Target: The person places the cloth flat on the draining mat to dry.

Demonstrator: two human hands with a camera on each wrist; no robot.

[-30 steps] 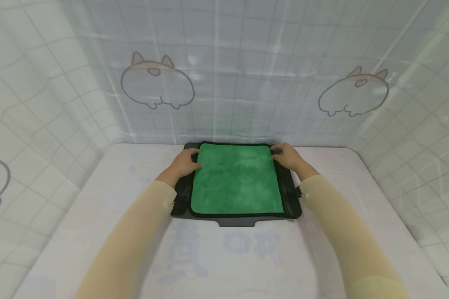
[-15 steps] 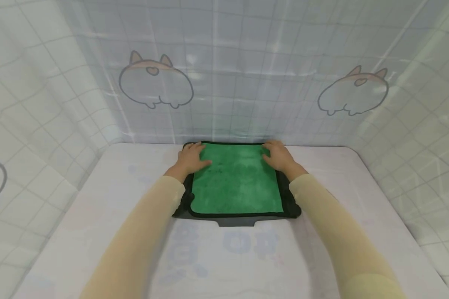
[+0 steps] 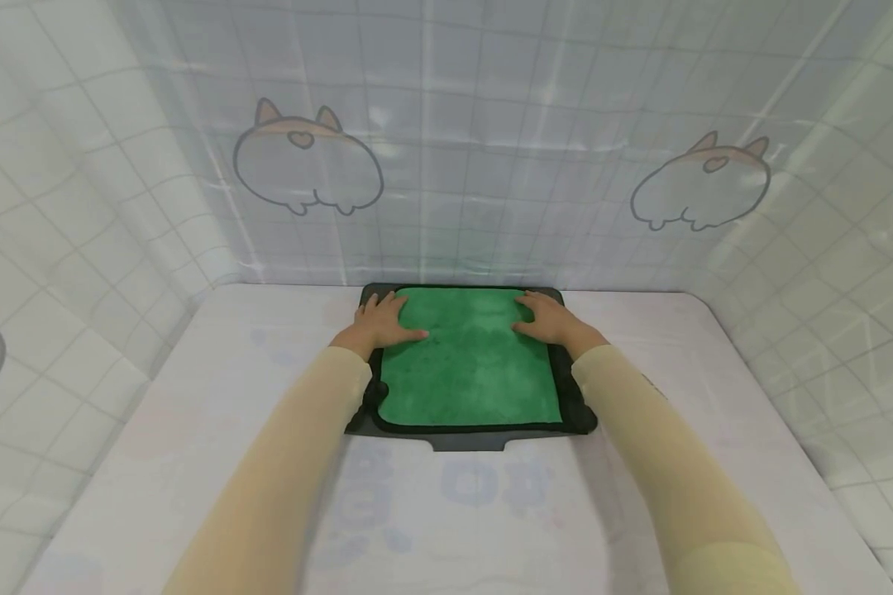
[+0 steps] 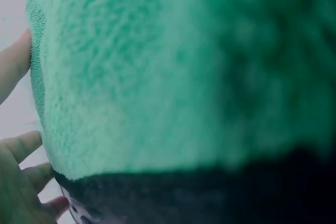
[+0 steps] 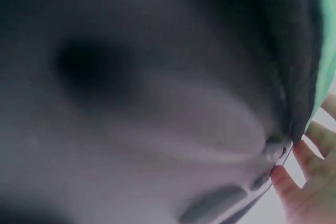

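Note:
A green plush cloth (image 3: 469,364) with black edging lies flat on a dark plastic base (image 3: 469,444) with a tab at its front. My left hand (image 3: 383,321) rests on the far left edge of the cloth, fingers spread and thumb on the green. On the far right edge rests my right hand (image 3: 552,321), its fingers also extended. In the left wrist view the green pile (image 4: 121,77) and black border fill most of the picture, with the left hand (image 4: 21,182) at the side. The right wrist view shows the base's dark surface (image 5: 173,114) and the right hand's fingers (image 5: 310,161).
The base stands on a white table (image 3: 454,521) with faint printed figures, close to the back wall (image 3: 491,165). That wall is tile-patterned with cartoon animal drawings. Similar walls rise at the left (image 3: 59,248) and right (image 3: 826,289).
Both hands have moved inward from the base's side edges onto the cloth's far left and right edges, their fingers spreading out. The cloth and base stay nearly in place.

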